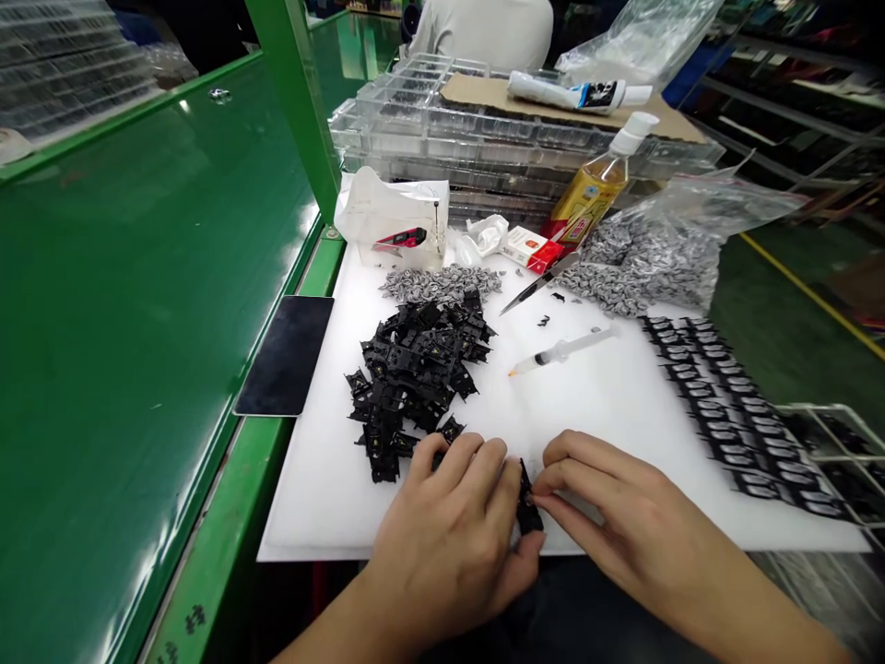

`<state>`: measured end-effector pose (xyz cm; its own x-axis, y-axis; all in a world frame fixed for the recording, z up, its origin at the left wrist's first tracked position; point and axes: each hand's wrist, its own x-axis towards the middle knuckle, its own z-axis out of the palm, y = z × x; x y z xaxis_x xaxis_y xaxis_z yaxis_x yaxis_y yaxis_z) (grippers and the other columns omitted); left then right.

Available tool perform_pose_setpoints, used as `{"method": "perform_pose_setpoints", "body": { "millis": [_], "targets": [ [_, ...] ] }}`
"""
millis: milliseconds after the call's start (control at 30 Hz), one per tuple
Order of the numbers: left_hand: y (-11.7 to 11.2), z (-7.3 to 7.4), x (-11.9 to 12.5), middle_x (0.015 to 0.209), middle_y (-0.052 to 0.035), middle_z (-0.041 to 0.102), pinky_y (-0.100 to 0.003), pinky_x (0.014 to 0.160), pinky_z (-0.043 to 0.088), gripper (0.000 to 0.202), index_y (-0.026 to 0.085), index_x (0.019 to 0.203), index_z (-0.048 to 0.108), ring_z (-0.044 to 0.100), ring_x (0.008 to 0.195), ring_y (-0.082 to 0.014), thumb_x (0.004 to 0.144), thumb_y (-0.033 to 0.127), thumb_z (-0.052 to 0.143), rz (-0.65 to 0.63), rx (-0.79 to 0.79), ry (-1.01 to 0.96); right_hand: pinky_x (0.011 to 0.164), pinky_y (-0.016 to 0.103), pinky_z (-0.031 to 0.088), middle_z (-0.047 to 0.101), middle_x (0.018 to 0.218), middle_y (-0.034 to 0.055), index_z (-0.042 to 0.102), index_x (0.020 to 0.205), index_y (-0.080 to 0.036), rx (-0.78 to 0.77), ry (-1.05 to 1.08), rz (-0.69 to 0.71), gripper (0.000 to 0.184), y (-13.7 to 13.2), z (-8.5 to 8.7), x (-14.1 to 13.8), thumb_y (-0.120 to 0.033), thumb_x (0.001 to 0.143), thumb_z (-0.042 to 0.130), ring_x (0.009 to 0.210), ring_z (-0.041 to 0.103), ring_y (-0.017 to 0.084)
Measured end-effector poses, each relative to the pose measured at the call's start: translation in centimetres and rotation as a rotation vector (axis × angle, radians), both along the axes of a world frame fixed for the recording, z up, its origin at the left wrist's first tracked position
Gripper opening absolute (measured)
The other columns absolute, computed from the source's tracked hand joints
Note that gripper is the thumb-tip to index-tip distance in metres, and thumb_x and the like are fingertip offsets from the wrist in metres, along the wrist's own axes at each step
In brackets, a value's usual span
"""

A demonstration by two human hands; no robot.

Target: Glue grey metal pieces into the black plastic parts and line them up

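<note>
1 white sheet (622,415) lies on a green table (138,369), with a green floor (781,314) and a yellow line (816,295) off to the right. A co-worker's back (484,28) shows beyond the far end of the table, past stacked clear trays (470,129).

The black part (528,503) stands near the sheet's front edge, between the 2 hands, with its long axis running roughly front to back and tilted a little off upright. Its upper end points away from the person. The left hand (449,544) has a closed grip on it, with the thumb at the lower end. The right hand (629,516) also has a closed grip, its fingertips (553,489) pressed against the part's side.

Just ahead of the left hand sits a heap of black parts (411,378), and a pile of silver parts (439,283) lies beyond it. A syringe (560,350) and a craft knife (539,283) lie on the sheet ahead of the right hand. Rows of black parts (733,415) run along the sheet's right side. A phone (285,355) lies at the left edge, partly on the sheet.
</note>
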<state>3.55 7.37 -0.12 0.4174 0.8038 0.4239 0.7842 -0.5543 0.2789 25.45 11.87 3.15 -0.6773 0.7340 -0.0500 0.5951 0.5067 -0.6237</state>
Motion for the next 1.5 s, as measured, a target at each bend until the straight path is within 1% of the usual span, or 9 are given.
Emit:
{"method": "perform_pose_setpoints", "body": {
  "millis": [367, 500, 667, 767, 900, 1067, 1200, 1333, 1500],
  "targets": [
    [0.1, 0.1, 0.0, 0.125, -0.0098, 0.071, -0.049, 0.096, 0.038, 0.041, 0.013, 0.129, 0.067, 0.060, 0.115, -0.0300, 0.102, 0.043, 0.060, 0.005, -0.031, 0.008, 0.075, 0.033, 0.050, 0.061, 0.098, 0.0041, 0.062, 0.097, -0.024, 0.048, -0.018, -0.017, 0.019, -0.4, -0.3, -0.1, -0.019, 0.110, 0.049, 0.088, 0.063, 0.019],
    [0.1, 0.1, 0.0, 0.124, -0.0087, 0.071, -0.048, 0.100, 0.037, 0.040, 0.014, 0.129, 0.067, 0.060, 0.115, -0.0293, 0.101, 0.042, 0.061, 0.008, -0.035, -0.012, 0.078, 0.033, 0.052, 0.061, 0.100, 0.0041, 0.061, 0.100, -0.024, 0.034, -0.014, -0.029, 0.018, -0.5, -0.4, -0.4, -0.018, 0.110, 0.047, 0.090, 0.064, 0.019],
    [0.2, -0.3, -0.1, 0.127, -0.0086, 0.071, -0.047, 0.103, 0.036, 0.040, 0.014, 0.129, 0.068, 0.060, 0.116, -0.0290, 0.100, 0.041, 0.063, 0.016, 0.006, -0.040, 0.084, 0.034, 0.055, 0.063, 0.107, 0.0047, 0.062, 0.110, -0.025, 0.059, 0.015, -0.065, 0.009, 0.0, 0.8, 0.3, -0.022, 0.107, 0.054, 0.095, 0.066, 0.020],
    [0.2, -0.8, -0.2, 0.127, -0.0089, 0.072, -0.047, 0.104, 0.037, 0.042, 0.015, 0.128, 0.070, 0.061, 0.116, -0.0292, 0.099, 0.044, 0.066, 0.020, 0.050, -0.055, 0.079, 0.030, 0.055, 0.066, 0.106, 0.0044, 0.064, 0.110, -0.026, 0.117, 0.063, -0.147, 0.007, 2.5, 2.1, 2.6, -0.027, 0.106, 0.058, 0.092, 0.068, 0.018],
    [0.3, -1.0, -0.2, 0.126, -0.0084, 0.073, -0.047, 0.104, 0.037, 0.041, 0.016, 0.126, 0.071, 0.062, 0.116, -0.0293, 0.097, 0.044, 0.068, 0.032, 0.059, -0.071, 0.064, 0.032, 0.049, 0.067, 0.093, 0.0056, 0.070, 0.099, -0.022, 0.360, -0.060, -0.300, 0.016, 8.3, 2.3, 6.0, -0.030, 0.105, 0.057, 0.075, 0.064, 0.019],
    [0.4, -1.5, -0.1, 0.123, -0.0075, 0.075, -0.046, 0.102, 0.037, 0.041, 0.017, 0.125, 0.072, 0.062, 0.114, -0.0290, 0.095, 0.046, 0.070, 0.037, 0.091, -0.086, 0.078, 0.039, 0.051, 0.071, 0.109, 0.0124, 0.071, 0.110, -0.018, 0.450, -0.148, -0.336, 0.020, 14.7, 0.5, 7.0, -0.022, 0.102, 0.054, 0.081, 0.067, 0.023],
    [0.7, -1.9, -0.1, 0.122, -0.0076, 0.075, -0.046, 0.102, 0.037, 0.041, 0.017, 0.123, 0.073, 0.062, 0.113, -0.0293, 0.094, 0.046, 0.070, 0.041, 0.115, -0.077, 0.080, 0.038, 0.050, 0.074, 0.104, 0.0117, 0.074, 0.102, -0.019, 0.443, -0.188, -0.268, 0.020, 17.0, -0.2, 6.4, -0.018, 0.099, 0.055, 0.087, 0.068, 0.025],
    [0.8, -1.9, -0.1, 0.121, -0.0075, 0.075, -0.046, 0.101, 0.037, 0.041, 0.017, 0.123, 0.073, 0.063, 0.111, -0.0290, 0.094, 0.046, 0.070, 0.044, 0.134, -0.074, 0.082, 0.038, 0.053, 0.076, 0.100, 0.0111, 0.073, 0.102, -0.019, 0.430, -0.156, -0.203, 0.023, 15.7, 0.7, 6.1, -0.019, 0.103, 0.050, 0.089, 0.071, 0.025],
    [0.6, -1.3, -0.1, 0.123, -0.0089, 0.074, -0.047, 0.101, 0.039, 0.042, 0.016, 0.125, 0.071, 0.063, 0.113, -0.0292, 0.096, 0.046, 0.067, 0.031, 0.124, -0.060, 0.083, 0.032, 0.058, 0.076, 0.109, 0.0082, 0.073, 0.118, -0.023, 0.351, -0.089, -0.034, 0.026, 9.1, 1.0, 4.9, -0.016, 0.105, 0.050, 0.094, 0.075, 0.020]
  ]
}}
